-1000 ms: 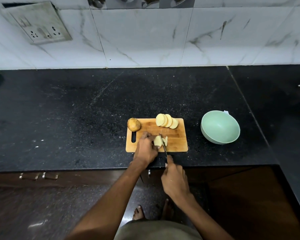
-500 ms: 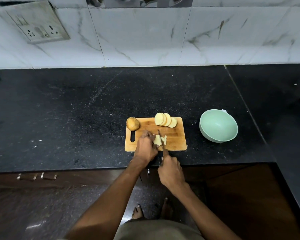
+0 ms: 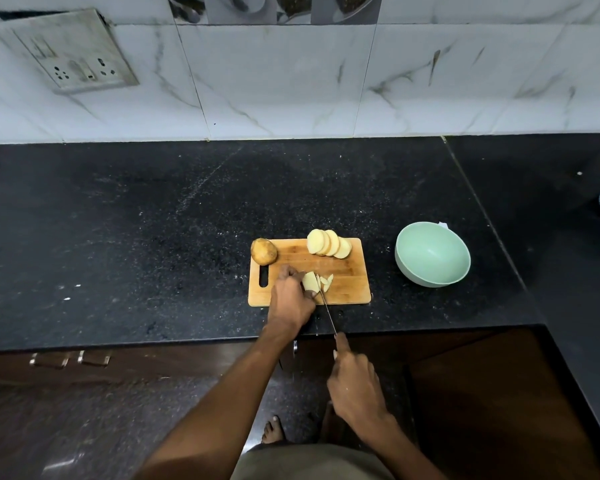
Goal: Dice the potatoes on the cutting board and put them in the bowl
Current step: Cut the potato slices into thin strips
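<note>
Bamboo cutting board [image 3: 347, 271], rectangular with a slot handle at its left end, flat on speckled black stone counter [image 3: 153, 220]. At the board's far left corner, one whole brown-skinned potato [image 3: 263, 251]; along the far edge, pale round slices [image 3: 329, 242] fanned and overlapping. Near the front edge, a stacked piece of potato [image 3: 309, 280] pinned under curled left hand [image 3: 290, 299] fingertips, thin cut strips [image 3: 326, 282] just beside it. Slim knife [image 3: 328, 311] blade against that piece, handle wrapped in right hand [image 3: 355, 381], forefinger stretched along the spine. Smooth mint-green bowl [image 3: 432, 253], round, nothing inside, on counter right of the board, apart from it. Behind, veined white marble tiles [image 3: 274, 81] and a grimy switch plate [image 3: 71, 51].
</note>
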